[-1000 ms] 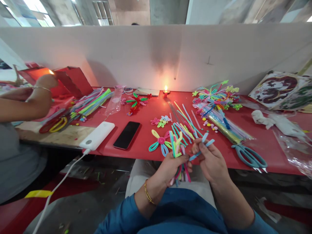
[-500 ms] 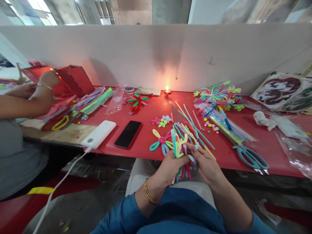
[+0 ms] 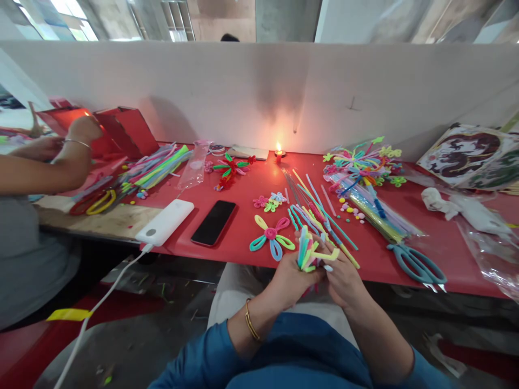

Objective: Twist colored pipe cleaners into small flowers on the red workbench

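In the lower centre, the left hand [image 3: 292, 280] and right hand [image 3: 344, 274] have fingers curled closed around a fuzzy-stem bundle [image 3: 305, 253], seemingly unfinished, while one five-petal flower [image 3: 271, 233] nearby looks complete.

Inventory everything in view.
Table: one, red, centre
Candle: one, red, by wall
Phone: one, black, centre left
Cabled device: one, white, left of phone
Large flower: one, multicoloured, right of phone
Small flowers: three, mixed, behind it
Loose stems: several, mixed, table middle
Stem heap: one, mixed, rear left
Flower pile: one, mixed, rear right
Teal scissors: one, front right
Patterned panels: some, multicoloured, far right
Colleague's arms: two, left
Stem bundle: one, mixed, held
Left hand: one, around bundle
Right hand: one, at bundle
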### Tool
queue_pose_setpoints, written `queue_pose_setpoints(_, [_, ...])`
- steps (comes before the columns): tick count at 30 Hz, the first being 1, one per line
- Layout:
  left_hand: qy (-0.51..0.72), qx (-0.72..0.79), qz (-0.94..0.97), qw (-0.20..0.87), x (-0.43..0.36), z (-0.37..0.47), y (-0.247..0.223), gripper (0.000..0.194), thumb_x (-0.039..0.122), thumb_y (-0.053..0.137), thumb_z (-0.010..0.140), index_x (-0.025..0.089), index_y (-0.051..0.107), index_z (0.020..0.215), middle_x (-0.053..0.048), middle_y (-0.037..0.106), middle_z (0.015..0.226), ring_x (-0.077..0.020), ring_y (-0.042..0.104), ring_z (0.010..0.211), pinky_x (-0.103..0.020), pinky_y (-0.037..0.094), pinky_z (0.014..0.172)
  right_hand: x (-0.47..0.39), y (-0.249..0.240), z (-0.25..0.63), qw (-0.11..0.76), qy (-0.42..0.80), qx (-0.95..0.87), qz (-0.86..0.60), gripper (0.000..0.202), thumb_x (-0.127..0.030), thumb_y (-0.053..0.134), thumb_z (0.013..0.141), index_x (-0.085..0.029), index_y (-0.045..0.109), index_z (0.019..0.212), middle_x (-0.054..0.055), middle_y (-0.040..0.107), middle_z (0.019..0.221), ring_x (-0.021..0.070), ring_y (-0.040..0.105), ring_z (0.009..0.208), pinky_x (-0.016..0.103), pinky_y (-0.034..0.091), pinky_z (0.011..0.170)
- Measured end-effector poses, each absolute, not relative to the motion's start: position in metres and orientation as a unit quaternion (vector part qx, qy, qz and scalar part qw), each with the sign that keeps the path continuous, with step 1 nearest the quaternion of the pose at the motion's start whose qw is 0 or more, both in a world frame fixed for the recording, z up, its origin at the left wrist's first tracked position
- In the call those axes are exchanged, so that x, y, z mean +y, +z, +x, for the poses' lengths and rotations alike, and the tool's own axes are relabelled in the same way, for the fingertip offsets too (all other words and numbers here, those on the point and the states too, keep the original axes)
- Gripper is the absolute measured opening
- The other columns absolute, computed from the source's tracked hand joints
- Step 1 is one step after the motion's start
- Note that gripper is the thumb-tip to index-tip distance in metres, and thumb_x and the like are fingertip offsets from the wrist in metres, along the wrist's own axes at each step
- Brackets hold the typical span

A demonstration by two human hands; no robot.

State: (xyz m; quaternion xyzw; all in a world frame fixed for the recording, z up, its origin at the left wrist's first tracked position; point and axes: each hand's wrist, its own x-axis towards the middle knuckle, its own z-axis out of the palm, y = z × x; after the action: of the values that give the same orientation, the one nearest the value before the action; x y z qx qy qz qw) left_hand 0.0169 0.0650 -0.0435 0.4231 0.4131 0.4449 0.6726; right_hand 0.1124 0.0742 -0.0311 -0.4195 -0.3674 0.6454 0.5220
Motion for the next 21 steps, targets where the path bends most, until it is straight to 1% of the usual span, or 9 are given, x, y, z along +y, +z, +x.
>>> queue_pose_setpoints(2, [0.455,0.408,0.416,0.673,0.065,0.017,-0.041,0.016,0.025,0.072,0.059,0.014,0.061,0.064,0.002,0.056,0.058,-0.0109,0.050,0.057,-0.023,0.041,0.058,0.074,-0.036,0.111,0.535,0.632,-0.358,-0.433,0.034,-0.046,0.069,0.059,-0.024,0.070,0.085,0.005,0.070,0.087,0.0236,0.062,0.090,0.033,0.049,0.075])
queue_pose_setpoints(4, [0.469,0.409,0.392,0.678,0.066,0.016,-0.040,0.020,0.029,0.073,0.058,0.014,0.061,0.064,0.002,0.057,0.058,-0.0106,0.051,0.057,-0.023,0.041,0.058,0.073,-0.043,0.110,0.552,0.613,-0.341,-0.450,0.032,-0.048,0.064,0.066,-0.024,0.069,0.086,0.005,0.069,0.089,0.0224,0.061,0.091,0.033,0.048,0.077])
queue_pose_setpoints(6, [0.473,0.419,0.357,0.688,0.066,0.015,-0.039,0.024,0.033,0.073,0.059,0.013,0.061,0.064,0.002,0.055,0.055,-0.0097,0.050,0.053,-0.022,0.041,0.055,0.073,-0.049,0.110,0.556,0.606,-0.345,-0.453,0.033,-0.049,0.060,0.070,-0.024,0.068,0.090,0.005,0.069,0.091,0.0216,0.061,0.091,0.034,0.048,0.077])
queue_pose_setpoints(8, [0.475,0.426,0.329,0.697,0.067,0.014,-0.039,0.027,0.035,0.073,0.058,0.013,0.059,0.063,0.003,0.053,0.052,-0.0085,0.048,0.048,-0.021,0.040,0.050,0.074,-0.052,0.112,0.540,0.607,-0.374,-0.448,0.031,-0.044,0.064,0.069,-0.023,0.068,0.091,0.005,0.069,0.087,0.0210,0.061,0.088,0.033,0.048,0.075])
queue_pose_setpoints(11, [0.477,0.430,0.292,0.709,0.069,0.012,-0.041,0.031,0.038,0.074,0.056,0.013,0.058,0.065,0.003,0.052,0.051,-0.0085,0.048,0.044,-0.021,0.041,0.045,0.076,-0.053,0.116,0.547,0.582,-0.394,-0.455,0.021,-0.033,0.069,0.065,-0.022,0.068,0.083,0.001,0.067,0.075,0.0178,0.061,0.078,0.030,0.047,0.070])
queue_pose_setpoints(13, [0.470,0.430,0.267,0.723,0.070,0.011,-0.041,0.033,0.040,0.074,0.055,0.014,0.059,0.070,0.003,0.054,0.053,-0.0095,0.049,0.043,-0.022,0.041,0.042,0.079,-0.051,0.119,0.581,0.556,-0.375,-0.461,0.015,-0.033,0.067,0.067,-0.022,0.066,0.078,-0.001,0.065,0.068,0.0150,0.060,0.069,0.028,0.046,0.065])
queue_pose_setpoints(15, [0.470,0.426,0.253,0.730,0.071,0.011,-0.041,0.035,0.040,0.075,0.054,0.014,0.060,0.073,0.002,0.055,0.055,-0.0095,0.050,0.043,-0.022,0.041,0.041,0.080,-0.048,0.122,0.602,0.534,-0.363,-0.470,0.016,-0.035,0.065,0.069,-0.022,0.063,0.078,-0.003,0.061,0.063,0.0119,0.055,0.058,0.025,0.044,0.056])
queue_pose_setpoints(18, [0.477,0.413,0.270,0.727,0.071,0.011,-0.040,0.035,0.037,0.078,0.051,0.013,0.061,0.070,0.002,0.056,0.056,-0.0081,0.050,0.046,-0.021,0.041,0.046,0.081,-0.043,0.126,0.555,0.509,-0.414,-0.511,0.024,-0.037,0.065,0.068,-0.020,0.061,0.084,-0.003,0.058,0.060,0.0100,0.049,0.050,0.022,0.040,0.048])
queue_pose_setpoints(21, [0.473,0.415,0.306,0.714,0.070,0.011,-0.038,0.033,0.035,0.079,0.049,0.013,0.061,0.066,0.003,0.056,0.054,-0.0070,0.049,0.047,-0.019,0.040,0.048,0.080,-0.038,0.129,0.451,0.501,-0.510,-0.535,0.024,-0.034,0.068,0.065,-0.018,0.063,0.082,0.000,0.061,0.065,0.0134,0.053,0.057,0.024,0.042,0.052])
